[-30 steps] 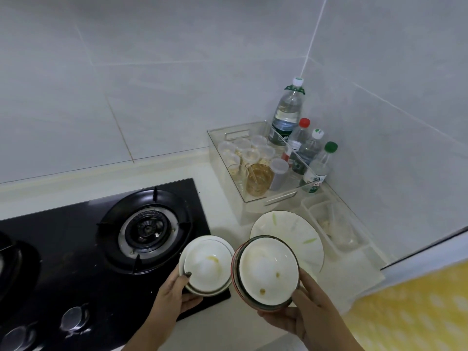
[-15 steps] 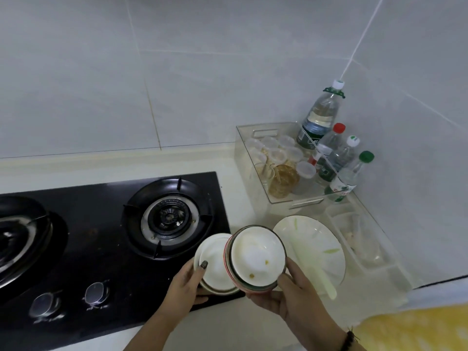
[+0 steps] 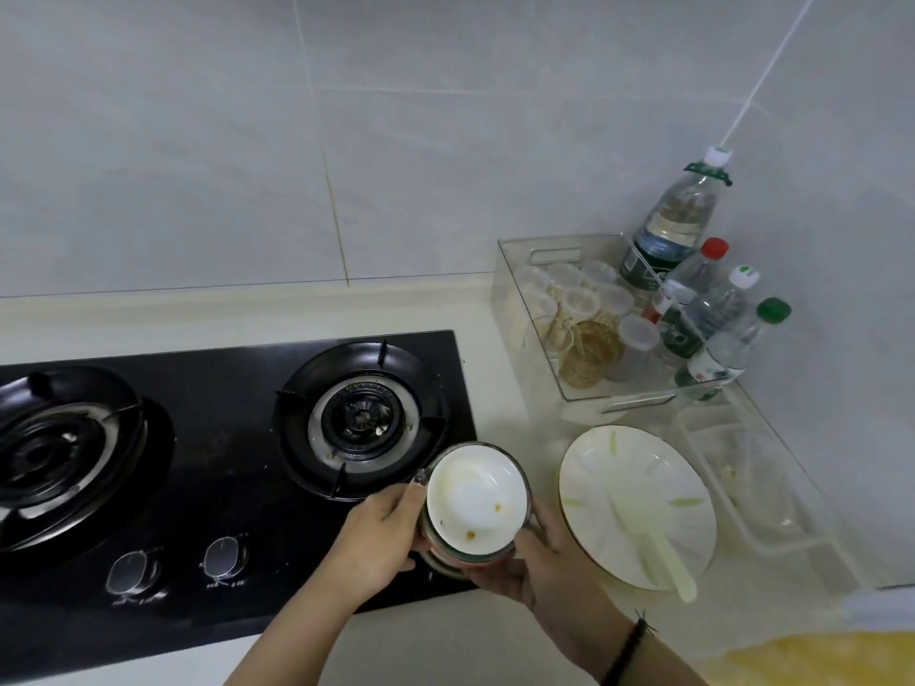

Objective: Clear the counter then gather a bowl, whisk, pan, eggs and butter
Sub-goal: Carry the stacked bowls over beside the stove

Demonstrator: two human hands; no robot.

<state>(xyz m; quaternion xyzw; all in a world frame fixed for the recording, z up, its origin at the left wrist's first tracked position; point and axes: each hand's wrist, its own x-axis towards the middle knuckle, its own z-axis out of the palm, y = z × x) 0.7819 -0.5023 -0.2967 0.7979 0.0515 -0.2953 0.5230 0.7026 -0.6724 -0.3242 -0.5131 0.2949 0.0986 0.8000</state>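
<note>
A stack of used white bowls (image 3: pixel 474 502) hangs over the front right corner of the black gas stove (image 3: pixel 213 467). The top bowl has a dark rim and yellow food specks inside. My left hand (image 3: pixel 381 542) grips the stack's left side, thumb on the rim. From below and to the right, my right hand (image 3: pixel 534 571) cups the stack. A dirty white plate (image 3: pixel 638 502) with a pale spoon (image 3: pixel 663 561) lies on the counter just right of the bowls.
A clear bin (image 3: pixel 579 329) of small plastic cups stands at the back right, with three bottles (image 3: pixel 693 289) in the wall corner beside it. A clear plastic tray (image 3: pixel 742 482) sits by the right wall. The stove has two burners and two knobs (image 3: pixel 178 566).
The two bowls I held side by side have come together into one stack, the dark-rimmed bowl now on top. The view has swung left, showing more of the stove.
</note>
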